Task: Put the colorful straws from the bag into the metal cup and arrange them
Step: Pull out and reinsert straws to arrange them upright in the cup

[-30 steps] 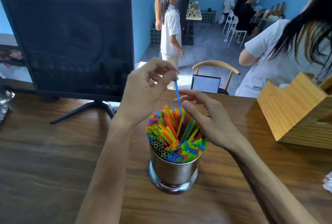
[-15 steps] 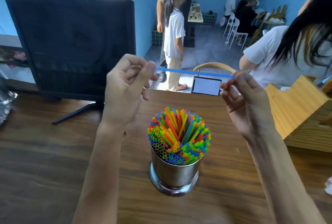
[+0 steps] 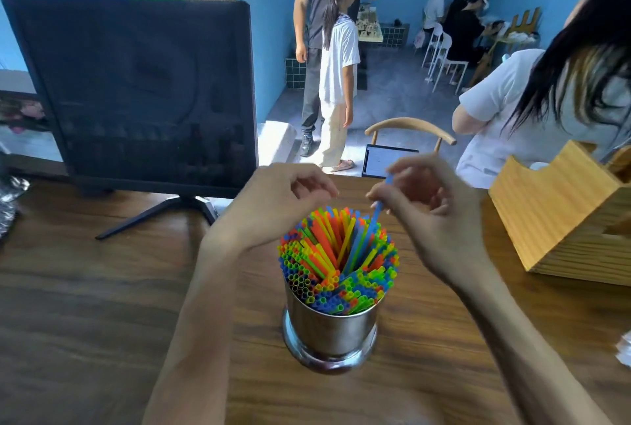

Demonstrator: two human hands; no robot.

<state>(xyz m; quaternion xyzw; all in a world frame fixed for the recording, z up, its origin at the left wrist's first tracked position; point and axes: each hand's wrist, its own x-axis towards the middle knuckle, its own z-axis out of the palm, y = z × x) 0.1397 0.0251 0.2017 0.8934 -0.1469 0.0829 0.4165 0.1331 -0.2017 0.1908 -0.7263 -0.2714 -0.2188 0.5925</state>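
Blue straw [image 3: 378, 211] is sitting steep, near upright, long axis leaning a bit away and right of the metal cup [image 3: 329, 329], lower tip pointing down toward the right-rear part of the straw bundle [image 3: 338, 254]; tip looks at or just entering the bundle top, blur is hiding whether it is actually in. Right hand [image 3: 423, 206] is pinching the straw near its upper part, thumb and forefinger curled on it, sitting above and just right of the cup mouth. So the cup opening is lying straight below and slightly left of the grip: judging the coming move as a short push down along the straw's own axis, with a small tilt back toward cup centre. Left hand [image 3: 276, 202] is hovering above and left of the cup, fingers curled, thumb and forefinger tips near together, holding nothing visible; about equally near the cup but not on the straw. Bundle is filling the cup tight at the near rim, with a looser gap in the middle. Cup is standing upright on the wooden table [image 3: 85, 305]. Monitor [image 3: 136, 93] is standing far-left of the cup, wooden box [image 3: 560, 216] to the right. No bag identifiable.
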